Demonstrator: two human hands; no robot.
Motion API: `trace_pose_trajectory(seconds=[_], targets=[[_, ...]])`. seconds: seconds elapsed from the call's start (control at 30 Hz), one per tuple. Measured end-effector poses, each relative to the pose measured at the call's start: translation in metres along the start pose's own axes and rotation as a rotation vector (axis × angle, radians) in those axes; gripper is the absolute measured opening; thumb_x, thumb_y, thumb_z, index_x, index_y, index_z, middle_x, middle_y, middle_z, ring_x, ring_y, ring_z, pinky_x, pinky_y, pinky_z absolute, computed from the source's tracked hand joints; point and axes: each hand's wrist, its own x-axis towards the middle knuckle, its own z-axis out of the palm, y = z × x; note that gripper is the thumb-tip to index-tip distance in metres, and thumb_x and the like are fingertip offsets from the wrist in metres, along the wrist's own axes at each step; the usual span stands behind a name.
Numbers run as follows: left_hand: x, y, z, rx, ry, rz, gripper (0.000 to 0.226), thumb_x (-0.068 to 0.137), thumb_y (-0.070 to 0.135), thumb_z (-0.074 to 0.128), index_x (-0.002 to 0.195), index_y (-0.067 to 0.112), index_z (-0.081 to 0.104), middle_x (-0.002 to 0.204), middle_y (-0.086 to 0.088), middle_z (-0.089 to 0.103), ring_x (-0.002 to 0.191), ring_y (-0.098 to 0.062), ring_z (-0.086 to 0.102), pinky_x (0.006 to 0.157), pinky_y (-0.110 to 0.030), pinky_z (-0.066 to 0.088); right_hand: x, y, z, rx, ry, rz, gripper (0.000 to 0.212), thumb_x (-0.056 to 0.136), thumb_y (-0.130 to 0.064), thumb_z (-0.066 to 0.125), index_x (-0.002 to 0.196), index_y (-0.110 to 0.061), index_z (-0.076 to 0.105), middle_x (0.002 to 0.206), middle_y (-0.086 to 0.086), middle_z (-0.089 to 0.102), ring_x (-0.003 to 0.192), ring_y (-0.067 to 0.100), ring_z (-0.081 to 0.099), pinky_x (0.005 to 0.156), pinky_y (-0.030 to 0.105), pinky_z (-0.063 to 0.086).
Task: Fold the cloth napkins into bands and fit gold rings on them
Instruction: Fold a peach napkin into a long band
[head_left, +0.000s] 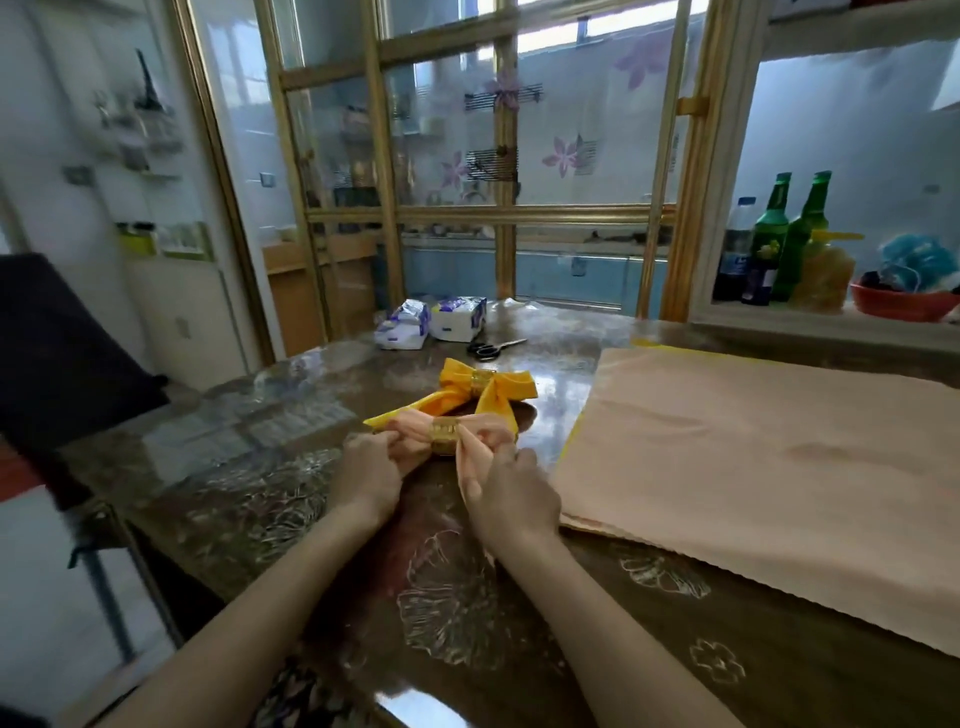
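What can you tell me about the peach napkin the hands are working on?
The peach napkin is soft cloth gathered into a bow-like band and cinched at its middle by a gold ring. It lies on the glossy table, close in front of a yellow napkin. The left hand pinches its left end. The right hand pinches a fold at its right side.

Black-handled scissors (491, 349) lie on my glossy brown surface (249, 467), which has flower outlines drawn on it. Just left of the scissors sit two wrapped tissue packs (457, 317). Well to the right of the scissors, on a ledge (753, 313), green bottles (770, 239) stand beside a red bowl (904, 305)
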Motion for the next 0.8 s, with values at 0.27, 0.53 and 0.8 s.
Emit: trace_pose_trajectory(seconds=[0.27, 0.53, 0.8], targets=[[0.005, 0.022, 0.013, 0.234, -0.372, -0.259, 0.116, 0.065, 0.090, 0.025, 0.146, 0.007, 0.025, 0.151, -0.019, 0.022, 0.140, -0.035, 0.018, 0.112, -0.059, 0.015, 0.003, 0.008, -0.005, -0.060, -0.181, -0.157, 0.041, 0.092, -0.040, 0.041, 0.119, -0.014, 0.059, 0.136, 0.013, 0.041, 0.123, 0.034, 0.036, 0.101, 0.042, 0.031], [0.022, 0.020, 0.034, 0.324, -0.231, -0.215, 0.054, 0.094, 0.053, 0.038, 0.128, 0.013, 0.048, 0.137, -0.014, 0.044, 0.131, -0.032, 0.035, 0.111, -0.059, 0.016, 0.006, 0.034, -0.044, 0.563, 0.077, 0.016, 0.027, 0.084, -0.004, 0.049, 0.098, -0.010, 0.071, 0.097, 0.003, 0.066, 0.090, 0.015, 0.055, 0.075, 0.022, 0.038], [0.006, 0.055, 0.027, 0.449, -0.192, -0.205, 0.089, 0.090, 0.065, 0.030, 0.148, 0.001, 0.007, 0.155, -0.021, 0.007, 0.144, -0.035, 0.002, 0.109, -0.065, 0.000, -0.018, 0.112, -0.094, 0.149, 0.044, -0.175, 0.024, 0.086, -0.006, 0.052, 0.103, -0.015, 0.066, 0.103, 0.000, 0.061, 0.097, 0.014, 0.053, 0.080, 0.018, 0.033]])
